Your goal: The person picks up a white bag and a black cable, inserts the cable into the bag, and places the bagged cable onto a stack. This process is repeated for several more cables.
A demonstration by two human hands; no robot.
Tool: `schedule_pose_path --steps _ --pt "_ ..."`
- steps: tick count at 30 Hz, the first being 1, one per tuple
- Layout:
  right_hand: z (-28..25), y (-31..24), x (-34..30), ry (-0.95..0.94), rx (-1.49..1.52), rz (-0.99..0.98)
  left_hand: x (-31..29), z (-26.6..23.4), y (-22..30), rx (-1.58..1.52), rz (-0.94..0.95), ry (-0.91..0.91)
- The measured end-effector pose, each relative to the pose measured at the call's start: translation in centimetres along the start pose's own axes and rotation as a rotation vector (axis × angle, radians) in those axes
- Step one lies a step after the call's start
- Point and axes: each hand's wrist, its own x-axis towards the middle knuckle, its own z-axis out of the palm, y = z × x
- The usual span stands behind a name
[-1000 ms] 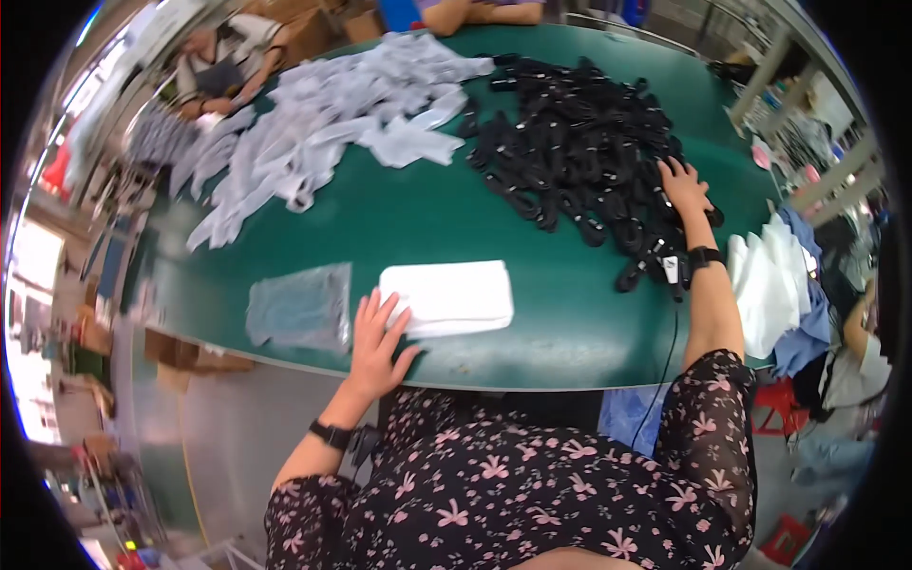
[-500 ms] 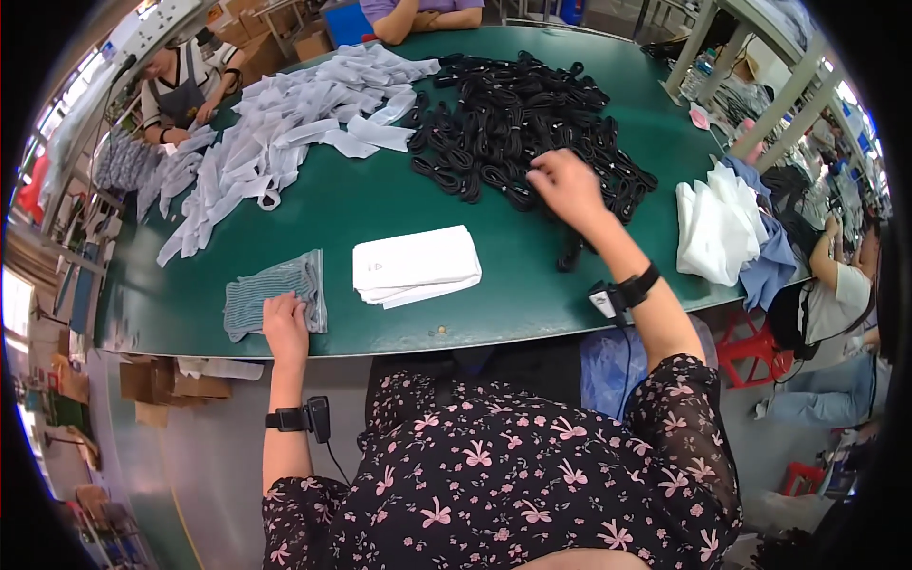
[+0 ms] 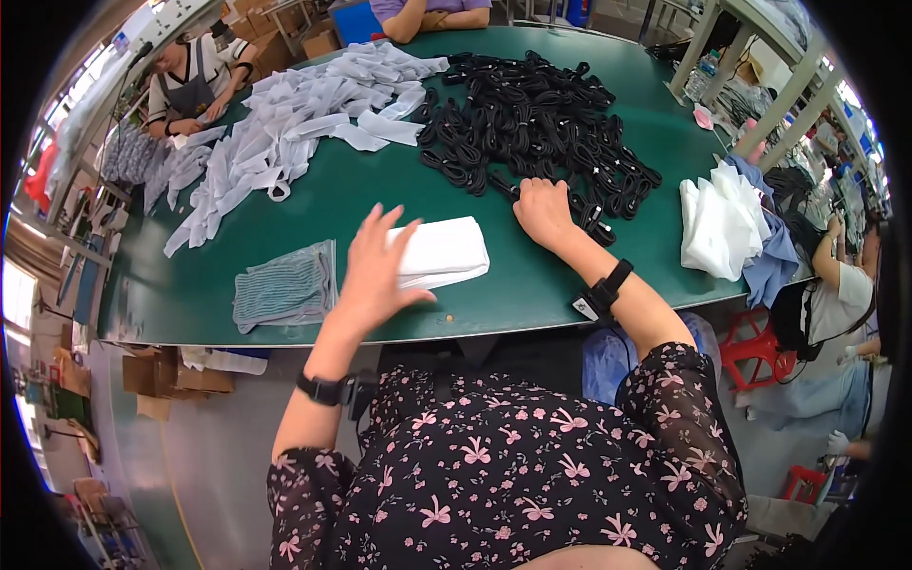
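Observation:
My left hand (image 3: 370, 275) is open, its fingers spread over the left edge of a stack of flat white pouches (image 3: 445, 249); whether it touches them I cannot tell. Left of it lies a clear bag (image 3: 285, 288) with grey-green striped contents. My right hand (image 3: 545, 213) is closed at the near edge of a heap of black coiled cables (image 3: 532, 114). A black cable bundle (image 3: 503, 184) sticks out from its fingertips, partly hidden by the hand. Another cable bundle (image 3: 596, 226) rests just right of that hand.
A pile of pale grey-white strips (image 3: 285, 123) covers the green table's (image 3: 608, 285) far left. White crumpled cloth (image 3: 722, 223) lies at the right edge, by a red stool (image 3: 757, 361). One co-worker (image 3: 195, 85) handles material at far left; another person (image 3: 427, 14) leans on the far edge.
My left hand has left the striped bag and moved right, opening over the white stack. My right hand has drawn slightly nearer and left, closing on a cable bundle.

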Motion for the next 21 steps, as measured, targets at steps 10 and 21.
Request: schedule_pose_path --steps 10,21 --pt "-3.7 -1.4 -2.4 0.052 0.339 0.156 3.8 5.4 -3.2 -0.230 -0.027 -0.532" --pt "-6.6 -2.6 -3.9 0.005 0.476 0.198 3.8 6.0 0.1 -0.341 -0.056 -0.031"
